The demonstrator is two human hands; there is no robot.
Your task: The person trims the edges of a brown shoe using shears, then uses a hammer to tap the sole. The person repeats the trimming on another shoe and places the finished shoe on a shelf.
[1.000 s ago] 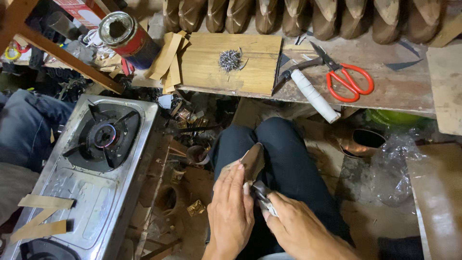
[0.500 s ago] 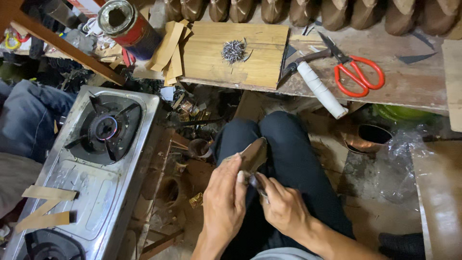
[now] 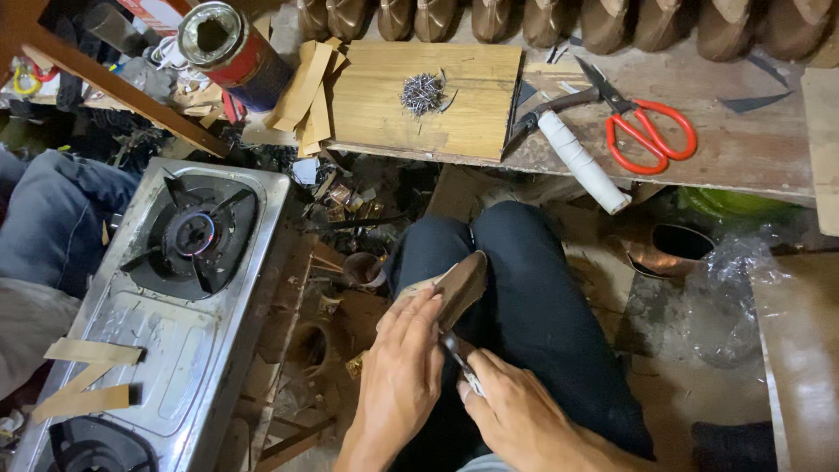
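My left hand [image 3: 400, 376] grips a brown shoe sole piece [image 3: 456, 288] resting on my lap, over dark trousers [image 3: 524, 297]. My right hand [image 3: 516, 418] is closed on a small metal tool [image 3: 461, 360], whose tip touches the near end of the sole. Most of the tool is hidden inside my fist. Both hands sit close together, just above my knees.
A steel gas stove [image 3: 175, 288] stands at the left, with leather strips [image 3: 87, 376] lying on it. The wooden bench ahead carries a board with a pile of small nails [image 3: 422, 92], red-handled scissors [image 3: 647, 131], a white roll [image 3: 581, 162], and a red can [image 3: 232, 48]. A row of brown shoe forms [image 3: 559, 17] lines the back.
My right hand has slid left and up toward the sole, closing in beside the left hand. The view has tilted slightly; the sole stays on my lap.
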